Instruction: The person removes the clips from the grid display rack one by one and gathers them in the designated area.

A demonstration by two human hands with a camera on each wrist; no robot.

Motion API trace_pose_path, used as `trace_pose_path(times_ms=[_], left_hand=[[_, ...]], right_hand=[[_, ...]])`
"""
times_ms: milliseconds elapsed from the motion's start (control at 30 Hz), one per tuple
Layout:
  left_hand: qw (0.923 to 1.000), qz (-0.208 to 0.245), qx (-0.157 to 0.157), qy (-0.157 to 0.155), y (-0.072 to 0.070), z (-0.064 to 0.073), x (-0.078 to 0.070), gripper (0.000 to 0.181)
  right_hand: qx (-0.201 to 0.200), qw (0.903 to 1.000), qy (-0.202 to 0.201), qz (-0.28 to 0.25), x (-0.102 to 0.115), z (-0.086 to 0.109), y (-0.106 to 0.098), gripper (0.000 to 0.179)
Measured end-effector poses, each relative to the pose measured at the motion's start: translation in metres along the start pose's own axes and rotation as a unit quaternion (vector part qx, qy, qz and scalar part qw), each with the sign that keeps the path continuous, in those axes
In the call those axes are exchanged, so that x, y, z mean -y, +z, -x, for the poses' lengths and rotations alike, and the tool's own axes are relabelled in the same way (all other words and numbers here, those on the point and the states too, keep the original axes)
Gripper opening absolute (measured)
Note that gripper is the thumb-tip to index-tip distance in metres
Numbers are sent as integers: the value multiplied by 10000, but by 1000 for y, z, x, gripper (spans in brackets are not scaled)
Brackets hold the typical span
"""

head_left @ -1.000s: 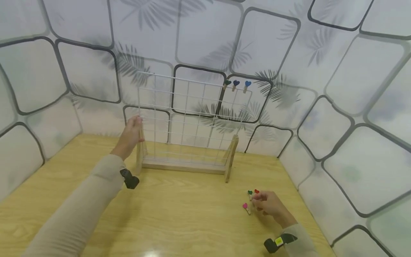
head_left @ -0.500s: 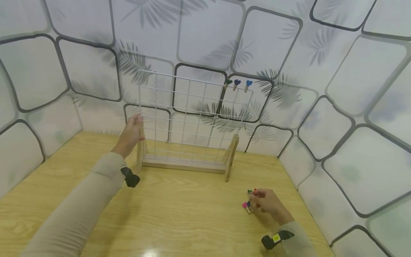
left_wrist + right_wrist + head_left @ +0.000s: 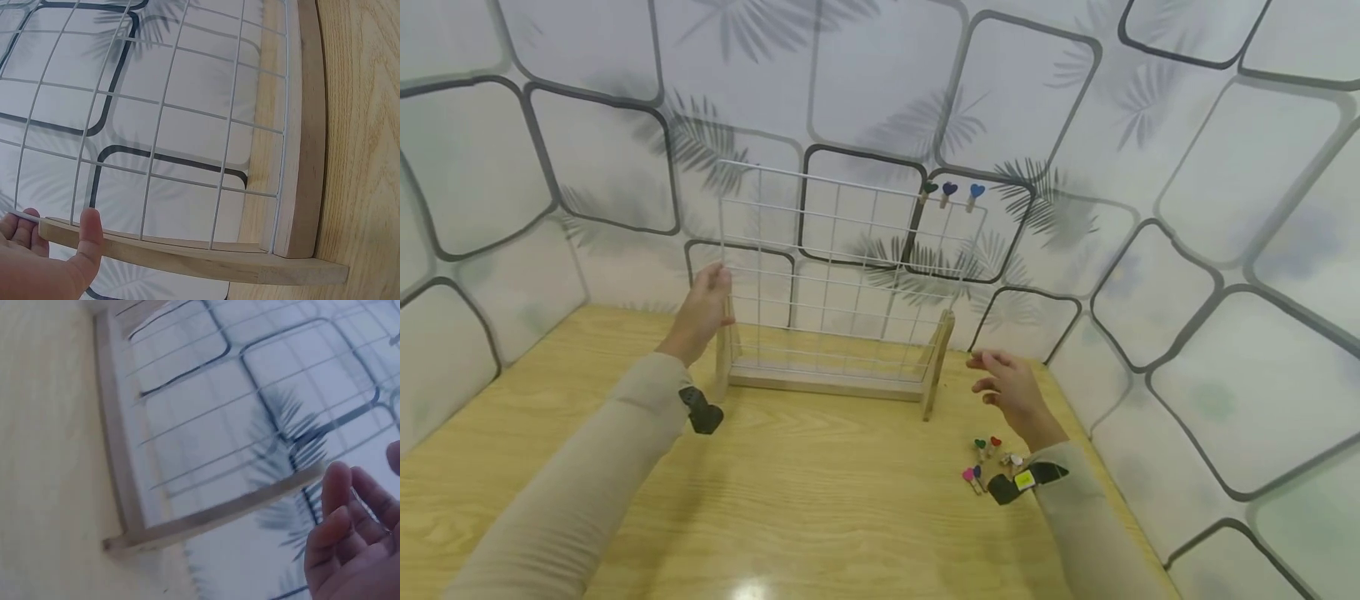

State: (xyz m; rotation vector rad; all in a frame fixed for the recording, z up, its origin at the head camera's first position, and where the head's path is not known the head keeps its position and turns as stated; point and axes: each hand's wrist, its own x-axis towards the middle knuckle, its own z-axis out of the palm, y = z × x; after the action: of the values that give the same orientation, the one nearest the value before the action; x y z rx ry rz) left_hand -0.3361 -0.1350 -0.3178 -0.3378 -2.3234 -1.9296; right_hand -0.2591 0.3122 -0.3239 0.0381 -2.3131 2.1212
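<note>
A wire grid rack with a wooden stand (image 3: 823, 383) stands on the table. My left hand (image 3: 700, 307) grips its left side; in the left wrist view, the thumb (image 3: 91, 232) lies against the wooden upright (image 3: 187, 261) and the other fingers curl at its top end. My right hand (image 3: 1011, 393) hovers right of the stand with loosely bent fingers and nothing visible in them. Three heart clothespins hang on the grid's top right: dark green (image 3: 929, 189), dark blue (image 3: 949, 191) and blue (image 3: 976, 192). In the right wrist view, the right hand (image 3: 356, 550) is apart from the rack.
Below my right hand, several heart clothespins lie on the table: green (image 3: 981, 446), red (image 3: 995, 442), pink (image 3: 968, 475), dark blue (image 3: 977, 472) and a whitish one (image 3: 1017, 460) near the wrist. A patterned wall covering (image 3: 880, 92) surrounds the table (image 3: 820, 500).
A dark blue clothespin came into view beside the pink one at my right hand. That hand then rose away toward the rack, uncovering the whitish clothespin. My left hand stayed on the rack.
</note>
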Motion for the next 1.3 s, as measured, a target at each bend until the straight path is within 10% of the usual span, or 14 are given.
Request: trace_pose_path(times_ms=[567, 900, 1100, 1167, 1300], left_hand=[[9999, -105, 9, -29, 4, 1, -1, 71], [10000, -34, -15, -57, 0, -1, -1, 67], [9998, -158, -68, -26, 0, 0, 0, 72], [9998, -173, -77, -40, 0, 0, 0, 72], [9998, -166, -76, -16, 0, 0, 1, 72]], right_hand=[[542, 9734, -1287, -1817, 118, -48, 33, 30], [128, 9738, -1639, -1569, 191, -71, 68, 38], [-66, 9861, -1593, 476, 213, -86, 78, 41], [-241, 9659, -1738, 1905, 215, -91, 80, 37], [-536, 8897, -1902, 4116, 217, -96, 85, 35]])
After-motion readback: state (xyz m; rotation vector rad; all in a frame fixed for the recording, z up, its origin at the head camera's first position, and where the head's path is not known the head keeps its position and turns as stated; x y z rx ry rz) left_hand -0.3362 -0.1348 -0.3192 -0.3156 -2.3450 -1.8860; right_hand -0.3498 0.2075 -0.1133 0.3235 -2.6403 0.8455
